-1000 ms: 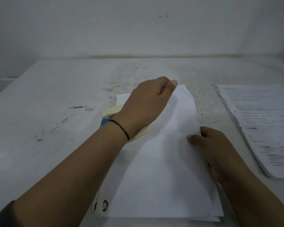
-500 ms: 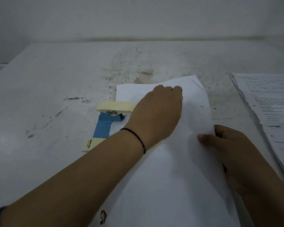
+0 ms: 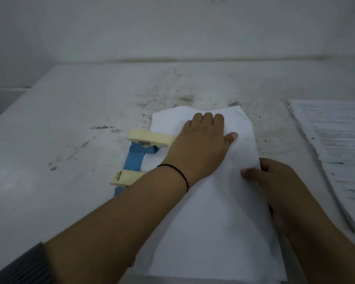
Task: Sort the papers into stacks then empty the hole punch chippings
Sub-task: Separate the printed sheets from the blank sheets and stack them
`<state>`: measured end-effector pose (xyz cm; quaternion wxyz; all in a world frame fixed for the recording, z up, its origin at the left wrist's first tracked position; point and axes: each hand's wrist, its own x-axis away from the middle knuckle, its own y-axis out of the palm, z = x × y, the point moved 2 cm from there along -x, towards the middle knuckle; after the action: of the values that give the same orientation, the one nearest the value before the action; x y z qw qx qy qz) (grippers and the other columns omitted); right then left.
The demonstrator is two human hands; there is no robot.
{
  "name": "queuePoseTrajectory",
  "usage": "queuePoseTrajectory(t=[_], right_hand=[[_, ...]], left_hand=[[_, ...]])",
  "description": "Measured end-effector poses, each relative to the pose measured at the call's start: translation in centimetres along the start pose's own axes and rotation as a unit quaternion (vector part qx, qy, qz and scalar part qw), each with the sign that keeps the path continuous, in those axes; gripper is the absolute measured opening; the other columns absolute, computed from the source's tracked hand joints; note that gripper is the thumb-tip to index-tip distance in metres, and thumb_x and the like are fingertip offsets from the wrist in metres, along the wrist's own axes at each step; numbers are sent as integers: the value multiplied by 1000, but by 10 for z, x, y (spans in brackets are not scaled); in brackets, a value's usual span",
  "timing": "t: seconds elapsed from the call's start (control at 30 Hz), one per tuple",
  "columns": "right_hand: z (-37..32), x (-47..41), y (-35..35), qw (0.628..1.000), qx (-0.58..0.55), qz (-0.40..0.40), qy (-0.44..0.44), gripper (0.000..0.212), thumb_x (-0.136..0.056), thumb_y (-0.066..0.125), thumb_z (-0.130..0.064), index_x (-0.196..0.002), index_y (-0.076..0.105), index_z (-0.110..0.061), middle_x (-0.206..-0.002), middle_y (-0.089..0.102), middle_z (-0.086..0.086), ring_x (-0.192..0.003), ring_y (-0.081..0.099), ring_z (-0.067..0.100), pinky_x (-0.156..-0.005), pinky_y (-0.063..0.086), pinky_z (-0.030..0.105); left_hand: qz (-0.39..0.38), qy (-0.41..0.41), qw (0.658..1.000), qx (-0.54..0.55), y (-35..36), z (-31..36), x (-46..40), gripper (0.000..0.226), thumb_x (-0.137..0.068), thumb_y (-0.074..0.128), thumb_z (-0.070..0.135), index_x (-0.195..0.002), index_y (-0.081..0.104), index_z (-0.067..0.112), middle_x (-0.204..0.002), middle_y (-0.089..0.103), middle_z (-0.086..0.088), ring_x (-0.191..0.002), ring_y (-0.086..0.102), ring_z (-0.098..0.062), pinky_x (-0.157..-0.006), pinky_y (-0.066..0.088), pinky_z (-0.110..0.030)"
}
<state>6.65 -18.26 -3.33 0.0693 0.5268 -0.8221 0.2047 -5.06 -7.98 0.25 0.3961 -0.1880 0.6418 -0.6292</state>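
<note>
A blank white sheet of paper (image 3: pixel 217 212) lies lengthwise in front of me, its far end slightly humped. My left hand (image 3: pixel 201 148) rests palm down on that far end, fingers curled, thumb spread to the right. My right hand (image 3: pixel 273 179) pinches the sheet's right edge, thumb on top. A cream and blue hole punch (image 3: pixel 137 158) lies just left of the sheet, partly under my left wrist and the paper. A stack of printed papers (image 3: pixel 334 152) sits at the right.
The white table (image 3: pixel 59 140) is scuffed and stained at its middle, with bare surface to the left. A wall runs along its far side. The table's left edge drops off at the far left.
My left hand has slid forward and flattened on the sheet's far end. More of the hole punch now shows at the left. My right hand keeps its hold on the right edge.
</note>
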Motion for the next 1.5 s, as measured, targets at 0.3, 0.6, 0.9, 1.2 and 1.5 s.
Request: queuePoseTrajectory(t=[0.3,0.6,0.9,1.2,1.5], right_hand=[[0,-2,-1,999,24,20,-34,17,-80,59,-10,-90,64,3,-91,68,25,-86,65,44,-82,52,58],[-2,-4,-3,999,-9,29,-36,25,-76,61,-8,-90,60,12,-96,64,33,-91,61,50,-74,50,47],[-13,-1,-41,992,-15,89,-84,9,-84,59,-6,-78,64,-12,-79,66,7,-69,60,24,-60,44,27],[-45,-1,-94,984,-96,97,-114,11,-85,60,-10,-82,66,-18,-85,70,-1,-81,67,25,-78,53,38],[-78,8,-134,965,-134,95,-206,13,-90,55,-15,-88,68,-19,-94,72,2,-85,66,21,-73,53,35]], left_hand=[[69,-105,922,365,-66,-25,-7,22,-92,50,32,-110,58,22,-95,56,14,-89,52,-2,-72,39,-9],[41,-106,909,402,-73,-28,-5,23,-87,61,24,-110,60,24,-109,59,5,-97,54,-9,-77,41,-11],[67,-113,925,358,-75,-27,-4,24,-96,45,24,-115,58,23,-109,57,7,-95,52,-5,-72,39,-3],[63,-166,934,310,-103,-23,-6,39,-98,38,22,-137,38,20,-134,45,-2,-100,44,-6,-55,39,-2],[89,-163,905,382,-105,28,10,68,-97,40,29,-148,-7,28,-156,13,-1,-140,24,-15,-111,26,-30]])
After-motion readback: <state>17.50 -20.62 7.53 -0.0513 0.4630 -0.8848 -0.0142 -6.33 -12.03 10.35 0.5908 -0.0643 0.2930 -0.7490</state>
